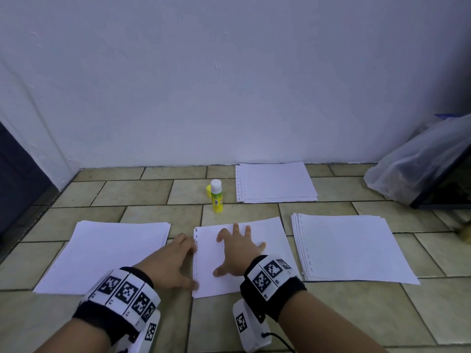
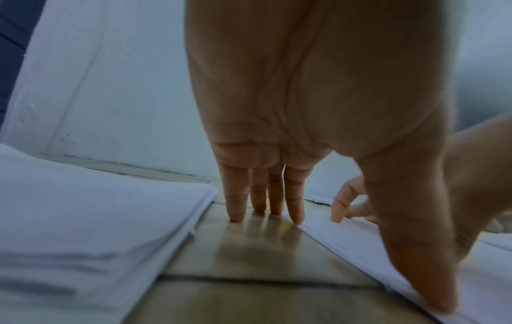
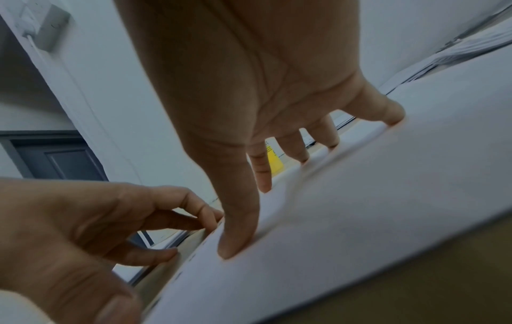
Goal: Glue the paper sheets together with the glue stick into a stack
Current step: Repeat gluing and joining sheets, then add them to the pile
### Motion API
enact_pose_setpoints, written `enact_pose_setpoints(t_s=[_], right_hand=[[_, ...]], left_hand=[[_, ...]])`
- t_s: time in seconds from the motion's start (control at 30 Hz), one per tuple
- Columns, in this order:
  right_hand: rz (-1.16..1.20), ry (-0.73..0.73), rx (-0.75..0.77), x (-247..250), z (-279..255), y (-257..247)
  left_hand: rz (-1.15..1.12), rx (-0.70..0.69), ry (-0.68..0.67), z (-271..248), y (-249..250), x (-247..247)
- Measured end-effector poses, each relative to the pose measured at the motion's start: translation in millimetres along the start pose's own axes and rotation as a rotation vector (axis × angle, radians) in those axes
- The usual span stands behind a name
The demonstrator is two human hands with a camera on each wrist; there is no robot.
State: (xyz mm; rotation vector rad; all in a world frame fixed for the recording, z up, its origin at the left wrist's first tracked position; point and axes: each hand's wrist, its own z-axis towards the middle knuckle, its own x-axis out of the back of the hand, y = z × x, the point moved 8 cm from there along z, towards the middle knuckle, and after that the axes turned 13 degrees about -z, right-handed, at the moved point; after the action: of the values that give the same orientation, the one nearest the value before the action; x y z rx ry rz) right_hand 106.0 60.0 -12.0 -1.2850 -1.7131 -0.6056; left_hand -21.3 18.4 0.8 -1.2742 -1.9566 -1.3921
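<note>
A white punched sheet (image 1: 257,233) lies on the tiled floor in front of me. My right hand (image 1: 237,250) presses flat on it with fingers spread; the right wrist view shows those fingertips (image 3: 231,250) on the paper (image 3: 360,197). My left hand (image 1: 175,261) rests at the sheet's left punched edge, straight fingers (image 2: 266,197) touching the tile and thumb on the paper's edge (image 2: 360,247). A yellow-green glue stick (image 1: 216,197) stands upright beyond the sheet, uncapped, its yellow cap (image 1: 208,191) beside it.
Paper stacks lie at the left (image 1: 107,256), at the right (image 1: 351,248) and at the back by the wall (image 1: 276,182). A clear plastic bag (image 1: 420,164) leans on a dark frame at the far right. A dark door (image 1: 15,174) is at the left.
</note>
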Motion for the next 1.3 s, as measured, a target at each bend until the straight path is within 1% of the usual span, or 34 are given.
enact_pose_setpoints(t_s=[0.27,0.4,0.57,0.93,1.17,1.3], right_hand=[[-0.011,-0.003,-0.006,0.5,-1.4,-0.3],[-0.004,-0.013,0.022,-2.6,-2.5,-1.5],[-0.070,-0.015,0.028,-3.6,-5.3,-3.0],[-0.001,-0.020,0.050,-1.5,-2.5,0.4],[-0.014,0.000,0.036,-2.5,-3.3,-0.6],[-0.032,0.004,0.020,-5.4,-3.2,-3.4]], left_hand=[[0.060,0.022,0.005,0.5,7.8,-0.6],[0.048,0.023,0.009,-0.3,8.3,0.3],[0.023,0.022,-0.004,-1.3,5.4,3.2],[0.004,0.006,-0.019,-0.8,0.3,3.6],[0.001,-0.012,0.017,-0.1,-4.4,1.8],[-0.012,-0.010,0.016,1.5,-6.9,0.1]])
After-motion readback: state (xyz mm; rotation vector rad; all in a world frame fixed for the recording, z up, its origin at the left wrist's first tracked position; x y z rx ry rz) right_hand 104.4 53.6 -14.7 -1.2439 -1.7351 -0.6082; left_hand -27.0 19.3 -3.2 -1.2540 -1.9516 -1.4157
